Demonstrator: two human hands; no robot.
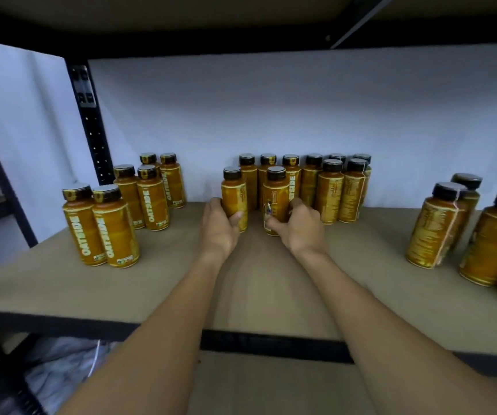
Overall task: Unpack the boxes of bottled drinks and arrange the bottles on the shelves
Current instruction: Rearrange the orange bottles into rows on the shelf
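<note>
While both my arms reach forward over the shelf (256,283), my left hand (220,226) is curled round the lower body of one orange bottle (235,193), with the thumb laid across its front. My right hand (301,226) is wrapped round a second bottle (275,190) just beside the first, its thumb pointing into the narrow gap between the two. Both bottles stand upright on the brown shelf board with their black caps up. They are at the front of the middle group (334,190), whose other bottles stand in rows close to the white backing sheet (271,109). The two bottles I hold do not touch each other. To my left, well apart from the middle group, is the left group: a front pair (100,226) with OATSIDE lettering facing me, and four more bottles (151,190) behind them, near the black perforated post (91,124). To my right, also well apart, the right group (439,226) stands near the edge of the view with its fine print turned toward me. Overhead, the upper shelf (181,13) is dark along its front rail.
</note>
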